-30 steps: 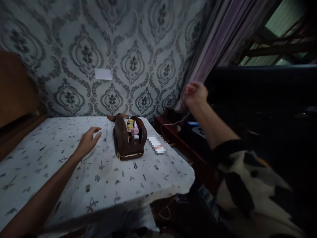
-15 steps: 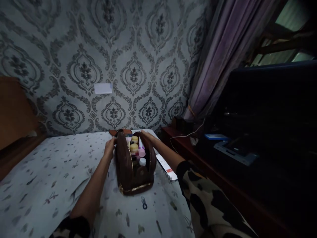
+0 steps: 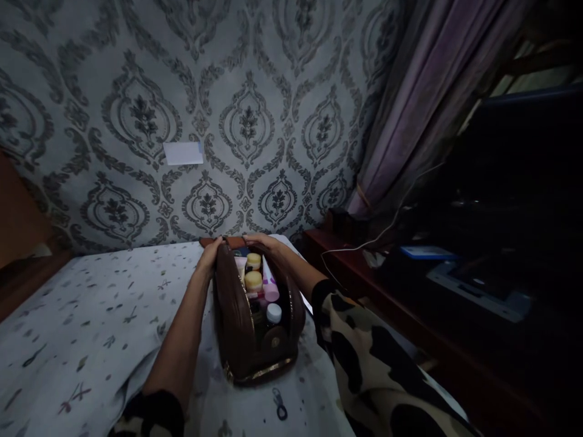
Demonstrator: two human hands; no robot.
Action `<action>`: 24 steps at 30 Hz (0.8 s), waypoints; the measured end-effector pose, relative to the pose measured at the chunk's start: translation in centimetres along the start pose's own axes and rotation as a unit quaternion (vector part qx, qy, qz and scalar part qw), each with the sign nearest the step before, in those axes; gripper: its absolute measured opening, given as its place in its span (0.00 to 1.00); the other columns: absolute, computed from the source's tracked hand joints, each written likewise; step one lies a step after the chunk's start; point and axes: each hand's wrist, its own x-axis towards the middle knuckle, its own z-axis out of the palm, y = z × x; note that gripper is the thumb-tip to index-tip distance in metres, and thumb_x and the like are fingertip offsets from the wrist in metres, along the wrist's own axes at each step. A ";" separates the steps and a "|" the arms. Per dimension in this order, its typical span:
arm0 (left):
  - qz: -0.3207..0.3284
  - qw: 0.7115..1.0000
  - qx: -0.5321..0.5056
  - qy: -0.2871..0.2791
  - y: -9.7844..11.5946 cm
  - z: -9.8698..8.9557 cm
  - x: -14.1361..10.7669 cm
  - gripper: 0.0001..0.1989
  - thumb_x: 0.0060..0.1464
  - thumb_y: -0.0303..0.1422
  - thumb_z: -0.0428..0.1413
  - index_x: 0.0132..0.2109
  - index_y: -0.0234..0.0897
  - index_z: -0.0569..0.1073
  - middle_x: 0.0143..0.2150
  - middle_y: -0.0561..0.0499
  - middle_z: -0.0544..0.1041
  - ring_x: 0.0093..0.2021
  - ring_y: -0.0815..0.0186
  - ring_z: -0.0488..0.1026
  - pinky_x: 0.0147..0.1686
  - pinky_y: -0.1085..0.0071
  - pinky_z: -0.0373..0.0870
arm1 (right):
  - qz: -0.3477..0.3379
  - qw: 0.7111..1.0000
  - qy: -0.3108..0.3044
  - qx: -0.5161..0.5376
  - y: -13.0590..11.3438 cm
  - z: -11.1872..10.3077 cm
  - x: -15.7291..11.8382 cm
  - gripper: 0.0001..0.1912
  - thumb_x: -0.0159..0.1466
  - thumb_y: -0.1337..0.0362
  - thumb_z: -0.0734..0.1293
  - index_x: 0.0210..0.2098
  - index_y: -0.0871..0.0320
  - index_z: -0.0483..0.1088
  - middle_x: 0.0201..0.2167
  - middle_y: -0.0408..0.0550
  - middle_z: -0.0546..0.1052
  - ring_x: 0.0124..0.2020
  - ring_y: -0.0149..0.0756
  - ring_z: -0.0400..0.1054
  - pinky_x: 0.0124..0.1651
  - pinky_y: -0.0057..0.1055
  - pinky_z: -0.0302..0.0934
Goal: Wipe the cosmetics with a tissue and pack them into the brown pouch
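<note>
A brown zippered toiletry bag (image 3: 234,328) stands on the patterned sheet, its top unzipped and gaping. Inside lie two yellow-lidded jars (image 3: 254,281), a white and pink tube (image 3: 270,285) and a bottle with a white cap (image 3: 274,313). My left hand (image 3: 210,255) grips the far left side of the bag near its rim. At the far right rim, my right hand (image 3: 265,243) has its fingers closed around the edge; some fingertips are hidden. An orange-brown strap (image 3: 235,242) shows behind the bag between both hands.
A dark red ledge (image 3: 314,240) runs along the right, with a white cable (image 3: 350,249) and a blue-edged item (image 3: 428,252) beyond it. A phone (image 3: 308,303) is mostly covered by my right arm. Brown wooden furniture (image 3: 22,218) stands at left; patterned wall lies behind.
My right hand has shifted left along the far rim, closer to my left hand. The bag appears larger and nearer, and my right arm now covers most of the phone.
</note>
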 end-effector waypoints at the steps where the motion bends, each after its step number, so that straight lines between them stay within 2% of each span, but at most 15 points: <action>1: 0.000 1.000 -0.002 -0.005 0.3 0.2 0.1 0.20 0.41 0.46 0.65 0.34 0.32 0.79 0.23 0.50 0.78 0.23 0.66 0.73 0.26 0.72 0.67 | -0.008 1.000 0.005 0.003 0.1 -0.3 0.6 0.07 0.58 0.62 0.71 0.32 0.60 0.75 0.27 0.47 0.80 0.32 0.37 0.73 0.45 0.34 0.66; 4: 0.007 1.000 -0.003 -0.016 1.2 0.8 0.5 0.14 0.37 0.37 0.65 0.33 0.33 0.78 0.23 0.52 0.78 0.22 0.68 0.72 0.26 0.74 0.67 | -0.036 0.999 0.020 0.020 0.6 -0.9 1.9 0.08 0.53 0.66 0.75 0.30 0.59 0.73 0.24 0.43 0.78 0.29 0.32 0.72 0.42 0.29 0.66; 8: 0.016 1.000 0.002 -0.022 1.9 1.3 0.7 0.14 0.35 0.32 0.64 0.35 0.34 0.79 0.25 0.52 0.79 0.24 0.68 0.73 0.28 0.73 0.69 | -0.074 0.995 0.041 0.048 1.2 -1.1 2.5 0.12 0.52 0.66 0.77 0.27 0.59 0.69 0.22 0.39 0.75 0.26 0.28 0.70 0.39 0.25 0.65; 15: -0.009 0.998 0.054 -0.008 2.5 2.0 1.6 0.12 0.37 0.38 0.66 0.29 0.34 0.77 0.21 0.49 0.77 0.21 0.65 0.71 0.23 0.70 0.67 | -0.094 0.992 0.033 0.077 1.2 -0.4 2.4 0.11 0.53 0.66 0.76 0.32 0.59 0.72 0.28 0.44 0.80 0.31 0.32 0.74 0.41 0.28 0.68; 18: 0.000 0.997 0.074 -0.010 2.9 2.4 1.8 0.14 0.35 0.37 0.68 0.30 0.34 0.77 0.21 0.49 0.76 0.23 0.63 0.73 0.26 0.68 0.68 | -0.108 0.990 0.037 0.082 1.0 -0.4 2.0 0.12 0.50 0.68 0.77 0.32 0.59 0.72 0.28 0.43 0.80 0.31 0.31 0.74 0.41 0.27 0.67; 21: 0.026 0.996 0.081 -0.021 3.2 2.7 1.4 0.18 0.34 0.38 0.69 0.34 0.34 0.78 0.26 0.48 0.79 0.28 0.61 0.76 0.31 0.67 0.71 | -0.121 0.989 0.041 0.080 0.6 -0.5 1.4 0.12 0.49 0.67 0.76 0.31 0.58 0.71 0.26 0.40 0.78 0.30 0.30 0.73 0.41 0.27 0.66; 24: 0.057 0.994 0.089 -0.034 3.3 2.8 0.5 0.17 0.33 0.39 0.68 0.33 0.34 0.78 0.27 0.50 0.78 0.30 0.62 0.76 0.32 0.69 0.70 | -0.129 0.988 0.040 0.074 0.3 -0.4 0.8 0.12 0.49 0.66 0.76 0.30 0.57 0.70 0.26 0.39 0.77 0.31 0.31 0.73 0.42 0.28 0.66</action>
